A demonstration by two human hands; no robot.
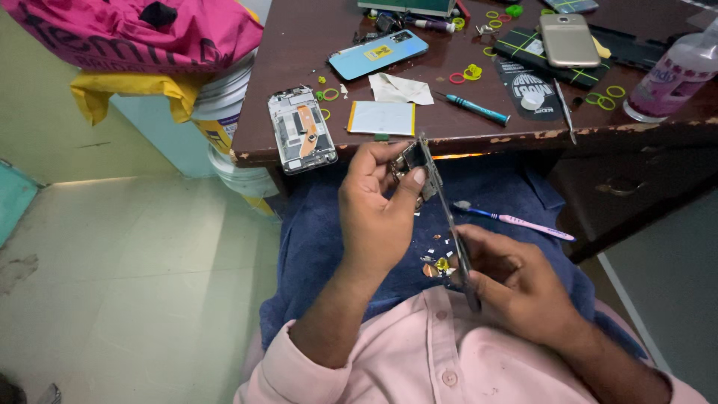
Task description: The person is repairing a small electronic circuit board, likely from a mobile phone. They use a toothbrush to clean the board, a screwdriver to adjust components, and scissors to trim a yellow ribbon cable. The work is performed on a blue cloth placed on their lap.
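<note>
A dark wooden desk (pixel 299 45) fills the upper right, its chipped front edge running just above the person's lap; to the left lies open pale floor (pixel 134 284). Beside the desk's left corner stands a stack of white buckets (pixel 224 112) with pink and yellow cloth draped over the top; what they hold cannot be seen. A blue cloth (pixel 329 239) covers the lap, with small bits and a pink-handled brush (pixel 516 221) lying on it. Over the lap both hands hold a stripped phone frame (pixel 445 217) edge-on to the camera, its long axis running from the desk edge toward the person's chest. The left hand (pixel 378 217) is clamped on the frame's far end, thumb pressed on it; the right hand (pixel 516 280) is closed around the near end. On the desk lie an opened phone (pixel 301 129), a blue phone back (pixel 378 54), a teal screwdriver (pixel 475 108)
</note>
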